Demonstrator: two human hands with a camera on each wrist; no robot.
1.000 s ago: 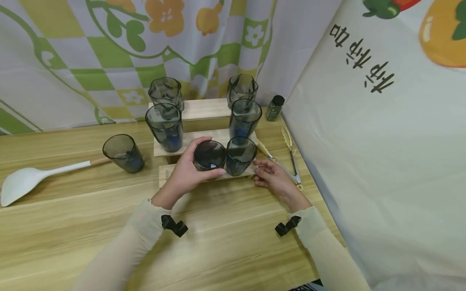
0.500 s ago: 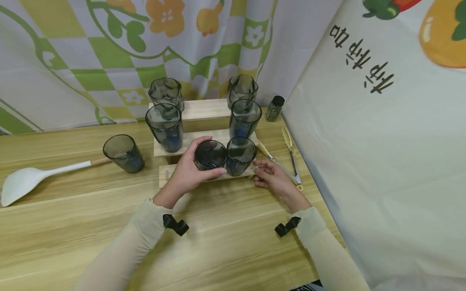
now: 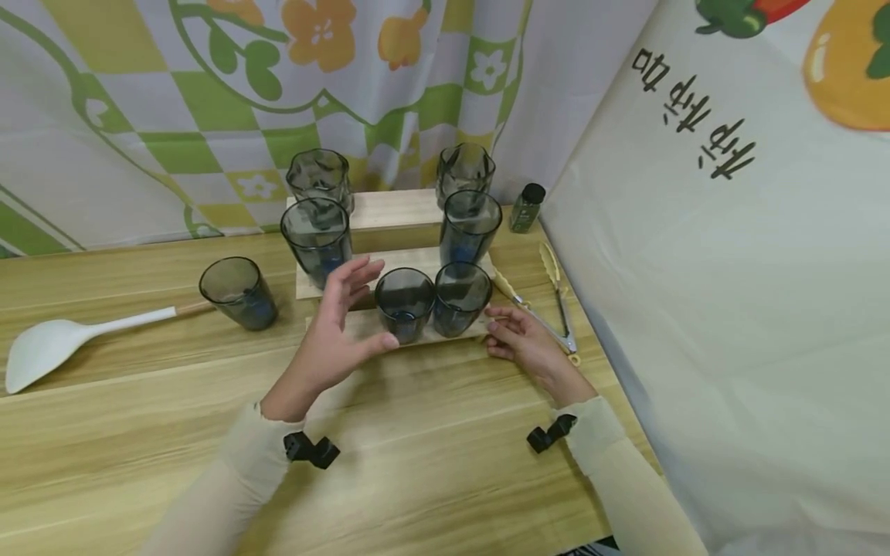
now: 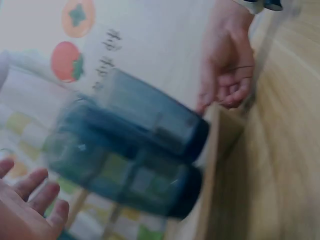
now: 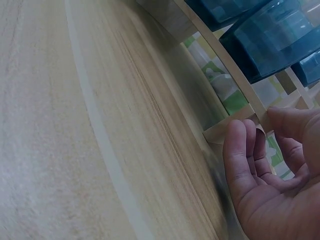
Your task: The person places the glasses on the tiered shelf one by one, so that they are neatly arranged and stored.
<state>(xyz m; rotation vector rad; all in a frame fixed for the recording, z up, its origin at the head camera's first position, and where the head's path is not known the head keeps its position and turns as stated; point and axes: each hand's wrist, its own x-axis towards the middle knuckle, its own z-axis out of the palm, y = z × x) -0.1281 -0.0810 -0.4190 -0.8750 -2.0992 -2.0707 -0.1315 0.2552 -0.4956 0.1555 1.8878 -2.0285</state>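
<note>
My left hand [image 3: 327, 332] is spread just left of a smoky glass tumbler [image 3: 405, 306] on the lowest step of a wooden three-step rack [image 3: 361, 323]. In the left wrist view its fingers [image 4: 37, 192] stand apart from the tumblers. A second tumbler [image 3: 461, 301] sits close against the first one's right side. My right hand [image 3: 528, 347] holds the right end of that lowest step; the right wrist view has its thumb and index finger at the board's end [image 5: 260, 107]. Tall tumblers [image 3: 316, 239] [image 3: 470, 225] stand on the middle step, wavy glasses [image 3: 318, 179] [image 3: 464, 174] on the top one.
Left of the rack, another tumbler [image 3: 239, 293] stands on the wooden table [image 3: 139, 432] by a white spatula [image 3: 52, 347]. Tongs [image 3: 562, 309] and a black-capped jar [image 3: 527, 208] are at the right, near the white wall sheet [image 3: 730, 309]. A patterned curtain [image 3: 222, 131] hangs behind.
My left hand has let go of the left front tumbler and drawn back to the left, its fingers opening. The tumbler stays on the lowest step. My right hand keeps its place.
</note>
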